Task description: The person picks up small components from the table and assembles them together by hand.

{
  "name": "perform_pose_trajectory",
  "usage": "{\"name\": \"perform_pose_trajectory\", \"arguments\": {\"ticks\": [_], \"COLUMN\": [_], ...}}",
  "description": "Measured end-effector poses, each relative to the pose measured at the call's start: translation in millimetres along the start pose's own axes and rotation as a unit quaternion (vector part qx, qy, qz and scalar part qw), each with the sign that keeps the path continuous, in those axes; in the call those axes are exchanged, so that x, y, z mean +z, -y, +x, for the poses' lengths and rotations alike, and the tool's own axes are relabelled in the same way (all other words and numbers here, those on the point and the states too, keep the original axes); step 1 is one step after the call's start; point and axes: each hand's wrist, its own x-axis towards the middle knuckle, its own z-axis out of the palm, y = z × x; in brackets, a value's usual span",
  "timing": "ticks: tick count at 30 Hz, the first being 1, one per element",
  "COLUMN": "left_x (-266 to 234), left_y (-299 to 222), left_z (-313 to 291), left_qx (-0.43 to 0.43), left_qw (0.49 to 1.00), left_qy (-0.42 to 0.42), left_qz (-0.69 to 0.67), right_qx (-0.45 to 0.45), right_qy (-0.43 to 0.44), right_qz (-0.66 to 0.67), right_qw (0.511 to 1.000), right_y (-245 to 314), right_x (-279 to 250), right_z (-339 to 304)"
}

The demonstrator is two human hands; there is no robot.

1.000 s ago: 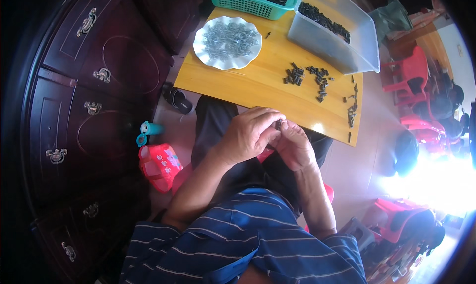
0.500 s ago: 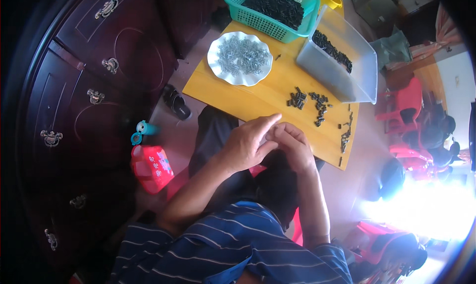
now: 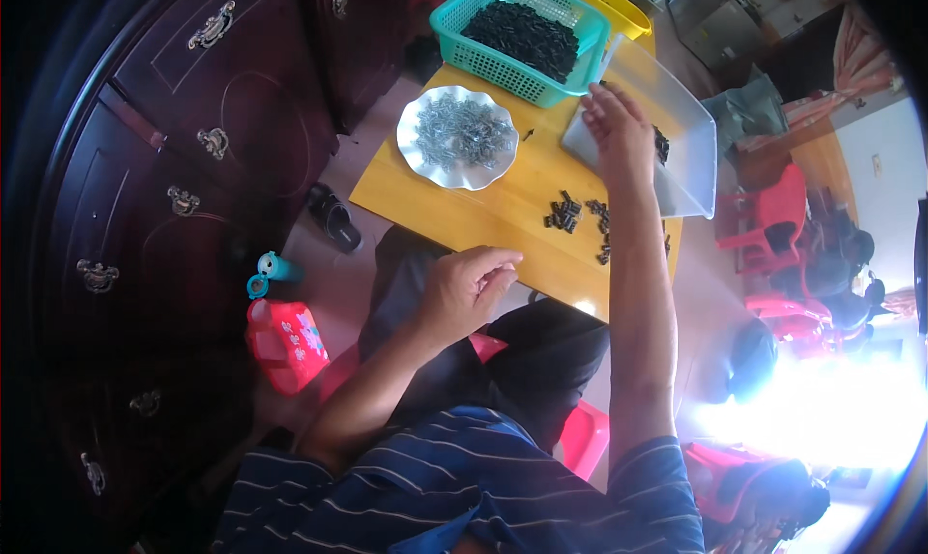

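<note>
My left hand (image 3: 468,295) is held over my lap at the table's near edge. Its fingers are curled in toward the thumb, and whatever they may hold is hidden. My right hand (image 3: 621,129) is stretched out over the translucent plastic bin (image 3: 688,158), fingers loosely bent and apart, with nothing visible in them. Small black parts (image 3: 662,146) lie inside that bin, partly covered by my right hand and forearm. A small pile of black pieces (image 3: 563,212) sits on the yellow wooden table (image 3: 464,220). Left of it stands a white wavy-rimmed plate (image 3: 410,138) heaped with small shiny metal pieces.
A green basket (image 3: 503,77) full of black pieces stands at the table's far side, beside a yellow container (image 3: 615,9). Dark wooden drawers (image 3: 193,206) line the left. A red bag (image 3: 295,346) and a black slipper (image 3: 333,218) are on the floor. Red chairs (image 3: 778,206) stand at right.
My hands were together over my lap and have come apart. The right has swung up and away to the bin; the left stays near the table edge. The view has shifted slightly.
</note>
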Motion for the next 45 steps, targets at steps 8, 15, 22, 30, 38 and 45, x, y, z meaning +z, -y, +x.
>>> {"name": "perform_pose_trajectory", "arguments": {"ticks": [8,15,22,30,38,45], "left_x": [-1.6,2.7,4.3,2.2,3.2,4.6], "left_y": [6.7,9.7,6.2,5.2,5.1,3.5], "left_z": [-1.7,-2.8,-1.6,-2.1,-1.7,-1.6], "left_qx": [0.016,0.036,0.039,0.039,0.049,0.038], "left_qw": [0.999,0.997,0.995,0.995,0.994,0.995], "left_qy": [0.034,0.055,0.062,0.064,0.048,0.05], "left_qz": [0.009,0.05,0.064,0.066,0.08,0.079], "right_qx": [-0.094,-0.149,-0.161,-0.109,-0.065,-0.044], "right_qy": [-0.001,-0.019,-0.004,0.036,0.068,0.079], "right_qz": [-0.38,-0.538,-0.565,-0.606,-0.646,-0.66], "right_qw": [0.92,0.829,0.809,0.787,0.757,0.746], "right_y": [-68.7,-84.7,-79.1,-74.0,-74.1,-69.7], "right_x": [-71.3,-111.2,-111.9,-102.6,-102.0,-102.4], "right_z": [-67.7,-105.2,-86.6,-70.3,-68.6,-62.1]}}
